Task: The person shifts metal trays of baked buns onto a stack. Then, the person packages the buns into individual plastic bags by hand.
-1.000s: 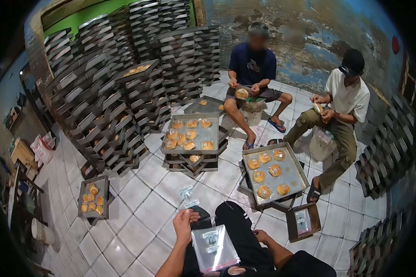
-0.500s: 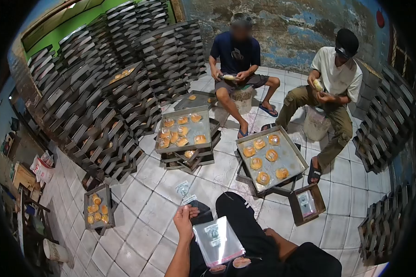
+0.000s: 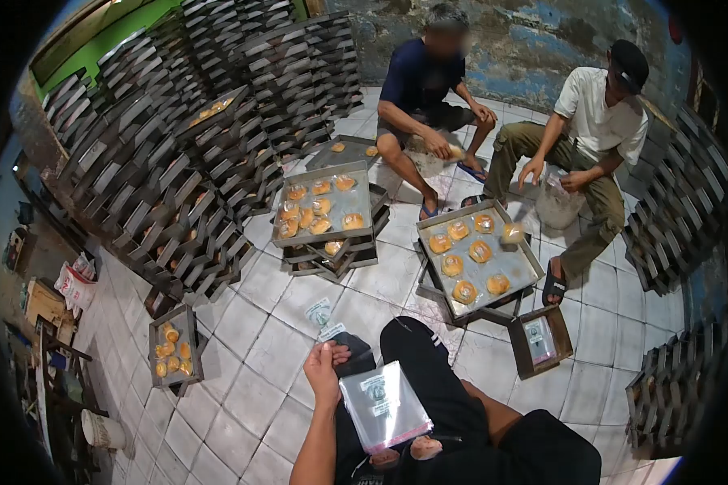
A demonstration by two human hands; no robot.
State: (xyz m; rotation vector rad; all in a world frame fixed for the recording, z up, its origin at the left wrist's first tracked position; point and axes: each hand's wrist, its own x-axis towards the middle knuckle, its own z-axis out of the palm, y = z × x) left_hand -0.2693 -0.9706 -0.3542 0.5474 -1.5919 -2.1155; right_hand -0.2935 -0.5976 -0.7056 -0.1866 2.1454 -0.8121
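Note:
My left hand pinches a clear plastic bag with green print, raised over the floor tiles. A stack of similar clear bags lies on my lap, just below and right of that hand. Two small brownish shapes show at the stack's lower edge; I cannot make out what they are. My right forearm reaches down beside my dark-clothed leg, and its fingers are hidden.
Trays of wrapped buns stand ahead, with a smaller tray at left. A box holds more bags. Two co-workers sit beyond. Tray stacks rise behind. A blurred bun is over the right tray.
The co-worker in white has let go of a bun, now over the right tray. The dark-shirted co-worker has leaned over and lowered a hand with a bun. My left hand keeps its bag.

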